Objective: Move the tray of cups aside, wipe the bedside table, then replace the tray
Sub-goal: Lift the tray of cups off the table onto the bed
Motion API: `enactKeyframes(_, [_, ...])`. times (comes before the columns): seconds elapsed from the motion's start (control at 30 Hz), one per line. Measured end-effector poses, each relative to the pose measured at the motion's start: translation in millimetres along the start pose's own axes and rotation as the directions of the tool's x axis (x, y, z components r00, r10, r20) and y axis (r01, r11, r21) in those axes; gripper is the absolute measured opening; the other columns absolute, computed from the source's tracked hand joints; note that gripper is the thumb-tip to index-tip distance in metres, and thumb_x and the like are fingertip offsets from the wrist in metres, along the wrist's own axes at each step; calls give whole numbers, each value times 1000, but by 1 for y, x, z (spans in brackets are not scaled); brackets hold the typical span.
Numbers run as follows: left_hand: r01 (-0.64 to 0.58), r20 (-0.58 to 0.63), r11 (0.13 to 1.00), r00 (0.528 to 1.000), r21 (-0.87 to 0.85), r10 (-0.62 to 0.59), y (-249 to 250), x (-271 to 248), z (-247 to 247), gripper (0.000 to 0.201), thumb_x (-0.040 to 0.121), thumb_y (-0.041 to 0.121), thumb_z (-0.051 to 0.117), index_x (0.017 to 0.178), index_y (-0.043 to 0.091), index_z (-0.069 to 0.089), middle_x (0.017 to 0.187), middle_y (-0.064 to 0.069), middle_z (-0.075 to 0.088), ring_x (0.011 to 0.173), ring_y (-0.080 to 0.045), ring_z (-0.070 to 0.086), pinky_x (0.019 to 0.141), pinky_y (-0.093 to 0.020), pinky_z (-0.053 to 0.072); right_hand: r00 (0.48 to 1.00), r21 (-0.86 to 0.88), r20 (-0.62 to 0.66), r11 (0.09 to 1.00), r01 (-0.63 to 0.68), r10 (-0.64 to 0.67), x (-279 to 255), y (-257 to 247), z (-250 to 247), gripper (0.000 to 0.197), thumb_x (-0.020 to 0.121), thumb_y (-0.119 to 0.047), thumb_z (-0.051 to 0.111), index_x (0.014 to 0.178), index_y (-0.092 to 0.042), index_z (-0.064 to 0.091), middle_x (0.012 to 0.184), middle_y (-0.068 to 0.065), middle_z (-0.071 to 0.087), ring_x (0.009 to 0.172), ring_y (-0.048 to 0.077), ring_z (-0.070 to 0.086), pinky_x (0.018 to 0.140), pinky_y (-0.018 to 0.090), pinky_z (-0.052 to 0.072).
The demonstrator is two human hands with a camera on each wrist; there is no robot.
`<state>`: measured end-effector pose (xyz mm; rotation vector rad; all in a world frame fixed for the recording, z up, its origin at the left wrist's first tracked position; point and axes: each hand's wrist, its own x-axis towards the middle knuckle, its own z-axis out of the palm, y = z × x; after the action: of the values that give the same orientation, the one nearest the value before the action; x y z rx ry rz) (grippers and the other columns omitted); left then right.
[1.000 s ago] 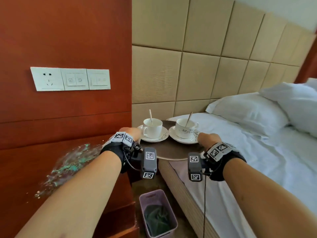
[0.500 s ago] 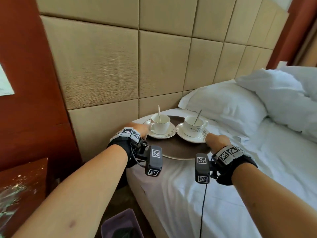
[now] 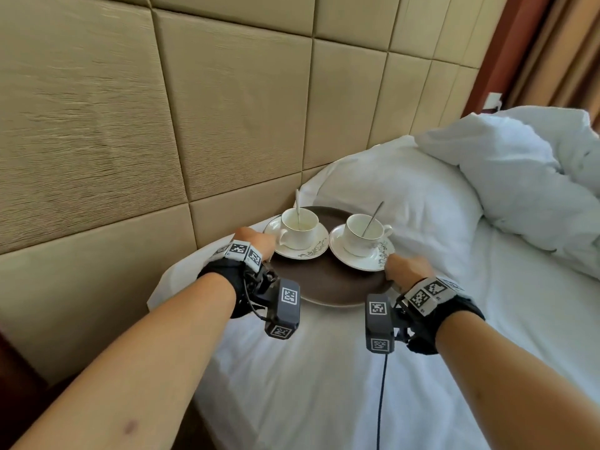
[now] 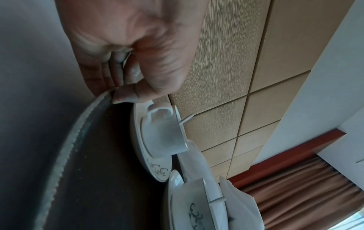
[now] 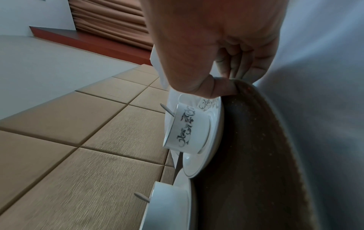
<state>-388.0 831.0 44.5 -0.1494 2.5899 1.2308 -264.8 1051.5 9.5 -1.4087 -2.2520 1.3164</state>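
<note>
Fingers under tray [image 3: 328, 280] rim hidden in head view. Round, dark brown, over white bed [image 3: 324, 384]; two white cups at 12 o'clock. Left hand [image 3: 251, 243] and right hand [image 3: 404, 267] pinching opposite rims.

Bare forearms, no sleeves. Black fingerless wrist wraps [image 3: 227, 280] on both arms, each topped with white blocks printed with black square codes. Grey camera modules [image 3: 283, 306] bearing coded tags clipped beside each wrist. Thin black cable [image 3: 381, 394] trailing from right module.
</note>
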Motion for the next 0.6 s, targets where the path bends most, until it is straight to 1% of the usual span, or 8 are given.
enactKeyframes(0.1, [3, -16, 1000, 1000, 8, -3, 6, 18, 10, 32, 84, 15, 65, 62, 3, 45, 58, -9, 50, 51, -18, 45, 66, -27, 44, 1000, 20, -5, 1000, 9, -9, 11, -4, 0, 22, 80, -24, 54, 65, -8, 58, 65, 9, 59, 59, 23, 53, 53, 28, 37])
enactKeyframes(0.17, [5, -5, 999, 1000, 36, -5, 3, 26, 15, 27, 85, 17, 64, 68, 1, 52, 61, -10, 52, 53, -19, 47, 68, -27, 44, 1000, 7, -24, 1000, 17, -16, 12, -4, 3, 22, 83, -22, 53, 65, -9, 56, 64, 7, 56, 59, 20, 51, 57, 28, 39])
enactKeyframes(0.23, [-28, 20, 999, 999, 43, 28, -3, 36, 22, 25, 88, 20, 62, 98, -2, 67, 81, -14, 64, 67, -18, 53, 70, -26, 42, 1000, -4, -30, 1000, 5, -5, 16, -2, 7, 20, 81, -21, 54, 65, -9, 56, 64, 5, 54, 59, 19, 51, 62, 30, 41])
enactKeyframes(0.3, [-61, 93, 998, 994, -1, 60, -9, 36, 25, 34, 91, 21, 58, 118, 2, 63, 103, -16, 63, 84, -17, 48, 69, -25, 40, 1000, -18, -25, 1000, 3, -3, 13, -2, 9, 19, 80, -21, 54, 66, -8, 57, 64, 6, 55, 60, 20, 52, 62, 30, 42])
enactKeyframes(0.37, [-76, 69, 997, 995, 9, 75, -14, 34, 24, 11, 90, 23, 58, 90, 13, 62, 94, -9, 55, 86, -16, 48, 59, -21, 41, 1000, -29, -7, 999, -15, 15, 7, -4, 7, 17, 80, -18, 54, 67, -8, 57, 67, 8, 58, 63, 22, 55, 61, 29, 43])
enactKeyframes(0.4, [-61, 38, 998, 997, -5, 61, -16, 32, 23, 17, 87, 24, 60, 76, 10, 59, 88, -6, 56, 84, -17, 52, 61, -19, 44, 1000, -26, 12, 999, -20, 20, 5, -4, 6, 16, 79, -18, 54, 68, -8, 58, 70, 9, 60, 65, 24, 57, 63, 30, 45])
enactKeyframes(0.5, [-50, 4, 999, 999, -5, 50, -18, 20, 13, 27, 80, 30, 59, 72, 4, 59, 75, -12, 66, 80, -29, 66, 86, -33, 53, 1000, -7, 23, 1000, -5, 5, -5, -3, -3, 17, 79, -22, 57, 74, -7, 62, 84, 14, 67, 77, 26, 63, 79, 36, 54])
enactKeyframes(0.6, [-62, 33, 998, 998, -15, 62, -20, -8, -8, 27, 83, 25, 56, 63, 8, 48, 68, -9, 56, 72, -26, 56, 70, -31, 49, 997, -35, -12, 997, 75, -76, -27, -5, -14, 18, 78, -20, 54, 81, -4, 61, 84, 11, 63, 80, 25, 62, 75, 32, 51])
